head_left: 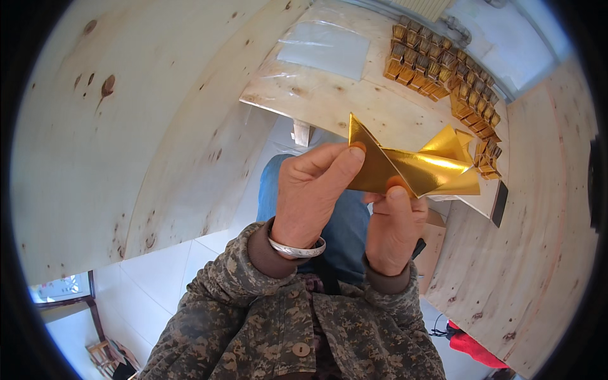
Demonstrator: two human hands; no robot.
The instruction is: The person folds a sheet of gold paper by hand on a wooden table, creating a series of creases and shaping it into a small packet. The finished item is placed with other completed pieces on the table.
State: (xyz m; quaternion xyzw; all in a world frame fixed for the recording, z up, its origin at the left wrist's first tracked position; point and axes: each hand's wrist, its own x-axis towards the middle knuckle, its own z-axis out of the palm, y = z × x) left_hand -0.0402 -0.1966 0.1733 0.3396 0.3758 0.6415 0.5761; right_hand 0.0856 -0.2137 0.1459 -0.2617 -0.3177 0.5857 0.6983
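Up close, your left hand (316, 190) pinches the gold sheet (434, 168) by its folded left end, your right hand (396, 228) pinching its lower edge, before the wooden table (380, 104); below, a cardboard box (433, 244), contents hidden; beyond, golden-brown bundles (421, 61) in rows.

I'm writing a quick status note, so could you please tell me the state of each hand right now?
Left hand: closed, pinching the folded gold sheet by its left edge.
Right hand: closed, pinching the same sheet's lower edge.
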